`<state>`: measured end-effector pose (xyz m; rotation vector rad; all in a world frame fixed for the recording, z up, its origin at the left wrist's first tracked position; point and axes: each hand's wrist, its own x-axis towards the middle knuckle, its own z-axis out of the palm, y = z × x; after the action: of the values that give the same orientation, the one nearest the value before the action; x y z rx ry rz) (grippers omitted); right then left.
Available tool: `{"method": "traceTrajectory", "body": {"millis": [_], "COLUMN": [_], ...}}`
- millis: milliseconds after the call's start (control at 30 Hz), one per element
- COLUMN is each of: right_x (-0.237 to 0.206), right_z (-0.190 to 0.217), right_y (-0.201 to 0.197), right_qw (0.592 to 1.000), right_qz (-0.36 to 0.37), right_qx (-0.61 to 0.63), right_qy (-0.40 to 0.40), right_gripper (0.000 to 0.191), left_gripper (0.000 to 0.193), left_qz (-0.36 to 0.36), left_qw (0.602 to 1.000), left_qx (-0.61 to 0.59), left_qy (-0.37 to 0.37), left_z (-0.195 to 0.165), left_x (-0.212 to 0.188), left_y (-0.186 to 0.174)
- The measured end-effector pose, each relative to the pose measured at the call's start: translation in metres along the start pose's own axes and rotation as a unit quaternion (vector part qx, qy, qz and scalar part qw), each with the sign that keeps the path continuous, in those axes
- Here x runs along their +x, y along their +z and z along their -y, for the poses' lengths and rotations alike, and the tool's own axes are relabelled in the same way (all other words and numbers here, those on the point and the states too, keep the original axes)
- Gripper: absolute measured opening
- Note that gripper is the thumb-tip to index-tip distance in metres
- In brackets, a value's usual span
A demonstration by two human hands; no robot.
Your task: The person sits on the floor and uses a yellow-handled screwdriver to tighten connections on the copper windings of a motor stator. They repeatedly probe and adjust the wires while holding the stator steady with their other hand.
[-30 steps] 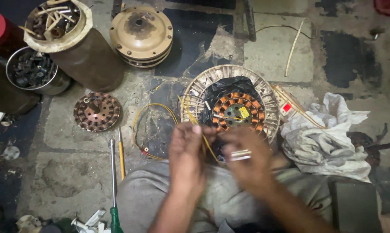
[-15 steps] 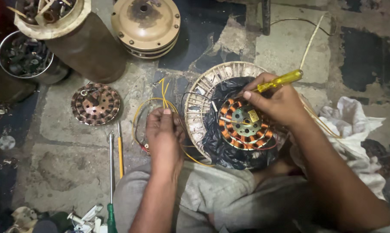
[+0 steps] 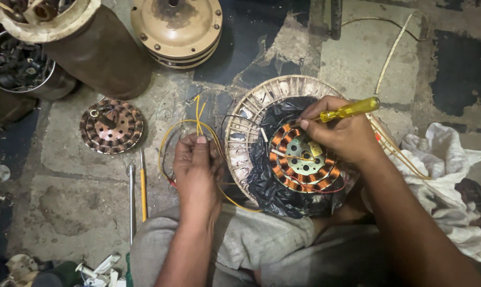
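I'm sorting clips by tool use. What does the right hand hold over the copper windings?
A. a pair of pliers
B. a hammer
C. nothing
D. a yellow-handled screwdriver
D: the right hand grips a yellow-handled screwdriver above the copper windings.

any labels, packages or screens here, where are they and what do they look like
Small yellow label: on the metal hub of the copper-wound stator, just below the right hand; roughly square, dark print too small to tell.
Black plastic bag: crumpled under the stator, inside the pale round rotor ring.
No screens or signs in view.
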<state>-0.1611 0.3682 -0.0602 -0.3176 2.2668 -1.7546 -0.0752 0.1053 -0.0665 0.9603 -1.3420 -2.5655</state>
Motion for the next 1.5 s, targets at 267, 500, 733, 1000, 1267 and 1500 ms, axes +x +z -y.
{"method": "traceTrajectory", "body": {"millis": [267,500,733,1000,1267,1500], "right_x": [0.000,-0.003,-0.005,-0.010,-0.009,-0.013], "right_z": [0.003,0.004,0.005,0.013,0.014,0.013], "right_y": [0.003,0.005,0.005,0.007,0.011,0.009], "right_qw": [0.999,0.998,0.998,0.999,0.998,0.997], "right_qz": [-0.006,-0.032,-0.037,-0.029,-0.048,-0.045], "right_qx": [-0.037,-0.026,-0.038,-0.026,0.012,0.006], "right_qy": [0.016,0.048,0.017,0.033,0.041,0.065], "right_gripper": [0.012,0.014,0.014,0.013,0.012,0.013], "left_gripper": [0.007,0.007,0.008,0.008,0.008,0.007], "left_qz": [0.012,0.005,0.007,0.005,0.008,0.010], "left_qw": [1.000,1.000,1.000,1.000,1.000,1.000], "left_qx": [-0.007,-0.012,-0.013,-0.008,-0.006,-0.009], "left_qy": [0.010,-0.001,0.001,0.004,0.007,0.004], "left_z": [-0.001,-0.001,-0.001,-0.001,0.000,-0.001], "left_x": [-0.002,-0.006,-0.007,-0.011,-0.011,-0.014], "left_y": [-0.003,-0.005,-0.003,-0.001,0.001,0.002]}}
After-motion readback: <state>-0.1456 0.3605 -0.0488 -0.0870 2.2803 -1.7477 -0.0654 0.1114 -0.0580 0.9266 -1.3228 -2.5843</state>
